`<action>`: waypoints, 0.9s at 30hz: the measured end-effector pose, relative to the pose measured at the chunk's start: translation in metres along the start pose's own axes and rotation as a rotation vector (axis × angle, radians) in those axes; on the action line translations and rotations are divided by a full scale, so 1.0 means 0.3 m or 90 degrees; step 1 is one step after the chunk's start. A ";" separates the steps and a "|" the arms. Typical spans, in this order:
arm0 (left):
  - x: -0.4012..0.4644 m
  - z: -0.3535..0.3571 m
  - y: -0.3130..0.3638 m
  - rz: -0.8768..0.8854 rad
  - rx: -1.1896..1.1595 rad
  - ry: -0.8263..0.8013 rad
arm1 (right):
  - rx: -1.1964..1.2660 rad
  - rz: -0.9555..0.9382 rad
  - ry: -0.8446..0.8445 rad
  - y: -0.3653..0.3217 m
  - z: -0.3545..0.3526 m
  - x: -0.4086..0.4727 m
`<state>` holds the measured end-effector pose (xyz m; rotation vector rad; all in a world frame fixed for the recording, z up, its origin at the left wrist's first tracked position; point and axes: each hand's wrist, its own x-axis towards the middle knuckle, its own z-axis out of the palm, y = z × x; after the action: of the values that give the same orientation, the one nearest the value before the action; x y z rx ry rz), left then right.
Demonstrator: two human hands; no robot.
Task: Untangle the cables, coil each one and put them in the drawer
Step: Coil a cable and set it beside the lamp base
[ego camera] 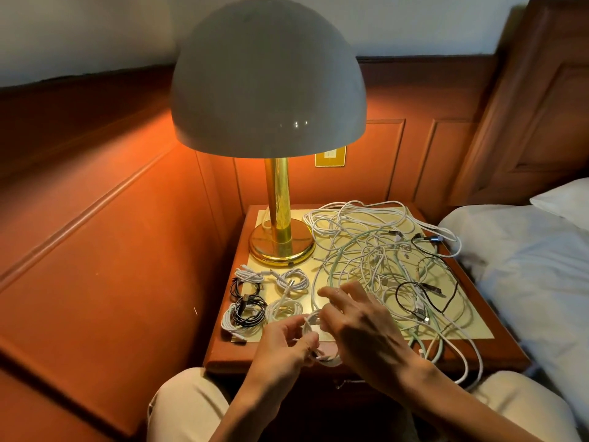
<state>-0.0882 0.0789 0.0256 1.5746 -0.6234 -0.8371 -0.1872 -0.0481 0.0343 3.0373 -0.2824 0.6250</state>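
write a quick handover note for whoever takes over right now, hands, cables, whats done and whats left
Left hand pinches a half-wound white cable; right hand winds it, fingers spread.
Done: several coiled cables at the nightstand's front left, by the lamp.
Left: finish this coil, untangle the pile on the right, coil each, then put all in the drawer, not yet visibly open.
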 end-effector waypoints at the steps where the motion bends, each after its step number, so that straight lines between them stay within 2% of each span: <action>1: 0.008 -0.009 -0.007 0.048 0.076 -0.004 | 0.001 0.002 -0.010 0.001 -0.005 0.007; 4: 0.047 -0.042 -0.031 0.169 0.267 -0.016 | 0.102 0.078 -0.075 0.020 -0.017 0.033; 6: 0.076 -0.066 -0.035 0.183 0.286 -0.026 | 0.240 0.161 -0.109 0.043 -0.026 0.065; 8: 0.109 -0.091 -0.030 0.180 0.255 -0.012 | 0.302 0.186 -0.112 0.059 -0.026 0.106; 11: 0.163 -0.131 -0.012 0.161 0.218 0.040 | 0.302 0.186 -0.088 0.088 -0.014 0.172; 15: 0.245 -0.214 0.012 0.187 0.275 0.150 | 0.276 0.204 -0.076 0.167 0.014 0.325; 20: 0.352 -0.307 0.018 0.203 0.404 0.247 | 0.346 0.344 -0.105 0.248 0.116 0.502; 23: 0.418 -0.345 -0.007 0.197 0.495 0.259 | 0.380 0.405 -0.116 0.255 0.199 0.543; 27: 0.463 -0.367 -0.045 0.144 0.589 0.205 | 0.351 0.452 -0.174 0.226 0.305 0.538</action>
<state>0.0822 0.0386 -0.0055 2.3367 -1.0018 -0.0748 -0.0183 -0.1483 0.0131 3.5021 -1.4639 0.3186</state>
